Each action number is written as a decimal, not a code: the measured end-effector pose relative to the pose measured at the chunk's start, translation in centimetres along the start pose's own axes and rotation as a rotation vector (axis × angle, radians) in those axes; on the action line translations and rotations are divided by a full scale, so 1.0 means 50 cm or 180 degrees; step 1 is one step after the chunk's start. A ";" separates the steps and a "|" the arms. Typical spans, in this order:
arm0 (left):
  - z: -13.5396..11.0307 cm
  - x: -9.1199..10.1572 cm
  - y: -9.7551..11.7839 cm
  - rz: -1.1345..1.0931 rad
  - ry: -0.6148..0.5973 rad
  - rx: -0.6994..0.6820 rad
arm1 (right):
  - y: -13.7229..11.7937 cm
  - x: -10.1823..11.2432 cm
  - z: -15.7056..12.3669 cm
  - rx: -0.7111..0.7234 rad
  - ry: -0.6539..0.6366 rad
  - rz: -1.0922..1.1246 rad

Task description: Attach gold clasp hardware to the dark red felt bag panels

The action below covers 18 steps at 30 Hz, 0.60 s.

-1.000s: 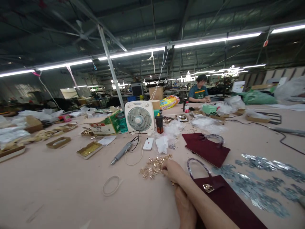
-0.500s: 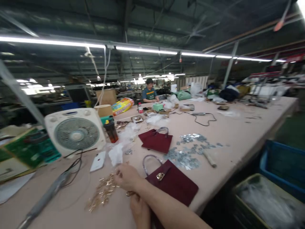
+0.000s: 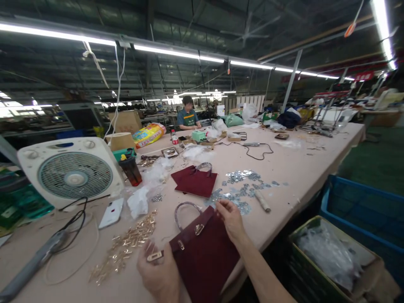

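Note:
A dark red bag (image 3: 203,256) with a looped handle and a gold clasp lies at the table's near edge. My left hand (image 3: 158,271) is closed on a small gold metal fitting (image 3: 154,256) just left of the bag. My right hand (image 3: 232,216) rests on the bag's upper right corner, fingers curled on its edge. A heap of gold fittings (image 3: 126,246) lies to the left. A second dark red bag (image 3: 195,181) lies further back.
A white fan (image 3: 71,170), a phone (image 3: 112,212), a grey power tool (image 3: 31,265) with cable, silver scraps (image 3: 238,189) and a dark bottle (image 3: 130,168) lie on the pink table (image 3: 284,168). Another person (image 3: 188,118) sits at the far end. Crates (image 3: 362,206) stand right.
The view has swung right. My right hand left the heap of gold fittings and moved to the bag's corner. My left hand now shows with a gold fitting in it.

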State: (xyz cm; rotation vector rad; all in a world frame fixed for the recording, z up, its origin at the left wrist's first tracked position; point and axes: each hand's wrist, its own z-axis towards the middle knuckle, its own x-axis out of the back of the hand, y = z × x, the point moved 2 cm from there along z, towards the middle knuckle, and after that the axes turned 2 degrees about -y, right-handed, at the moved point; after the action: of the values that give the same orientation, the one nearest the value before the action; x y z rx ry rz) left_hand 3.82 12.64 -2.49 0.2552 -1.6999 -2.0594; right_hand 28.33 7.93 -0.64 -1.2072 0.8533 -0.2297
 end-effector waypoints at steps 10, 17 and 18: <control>-0.043 -0.096 0.147 0.1456 -0.2754 -0.2391 | 0.029 0.091 -0.031 -0.0079 -0.0213 -0.0499; -0.056 -0.183 0.161 0.2397 -0.3543 -0.1934 | 0.022 0.087 -0.040 0.0065 -0.0413 -0.1342; -0.053 -0.191 0.160 0.2308 -0.3521 -0.1891 | 0.021 0.085 -0.041 0.0076 -0.0420 -0.1404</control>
State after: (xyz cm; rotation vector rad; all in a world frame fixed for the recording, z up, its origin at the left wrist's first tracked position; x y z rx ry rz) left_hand 15.13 13.58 3.29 -1.6704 -1.1747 -2.0287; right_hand 29.53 4.35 -3.70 -1.3631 0.4604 -0.5091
